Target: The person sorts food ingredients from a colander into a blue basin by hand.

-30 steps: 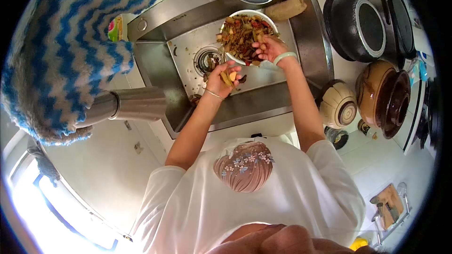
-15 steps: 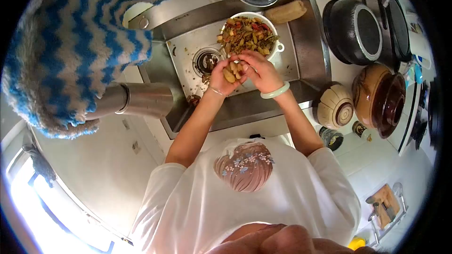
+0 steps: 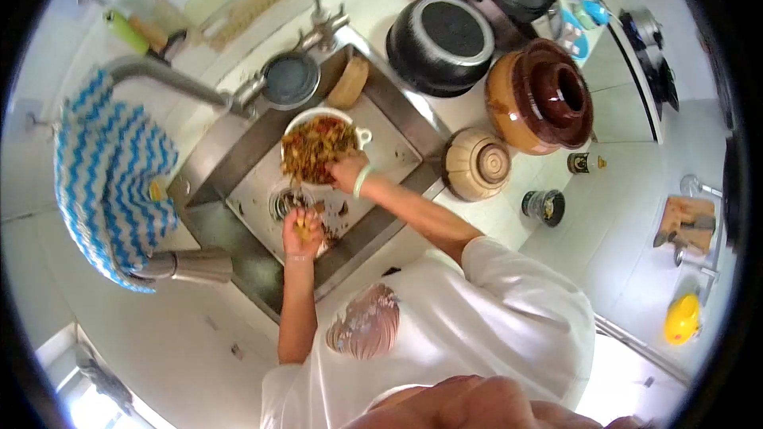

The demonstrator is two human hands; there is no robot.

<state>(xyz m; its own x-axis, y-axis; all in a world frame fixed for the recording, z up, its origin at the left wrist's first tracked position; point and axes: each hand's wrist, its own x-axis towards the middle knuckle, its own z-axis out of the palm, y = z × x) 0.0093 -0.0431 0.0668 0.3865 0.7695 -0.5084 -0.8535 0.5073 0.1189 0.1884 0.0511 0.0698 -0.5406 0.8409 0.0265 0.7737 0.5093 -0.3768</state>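
left hand [image 3: 297, 233]: curled closed round yellow pieces [image 3: 303, 229], just beside drain [image 3: 280, 204], toward sink [image 3: 391, 140] front edge | right hand [image 3: 348, 172]: fingers bent into food [image 3: 318, 145], openness/hold can't tell | bowl [image 3: 321, 111]: in sink, toward back edge, heaped with food | loofah [image 3: 349, 83]: sink's back right corner
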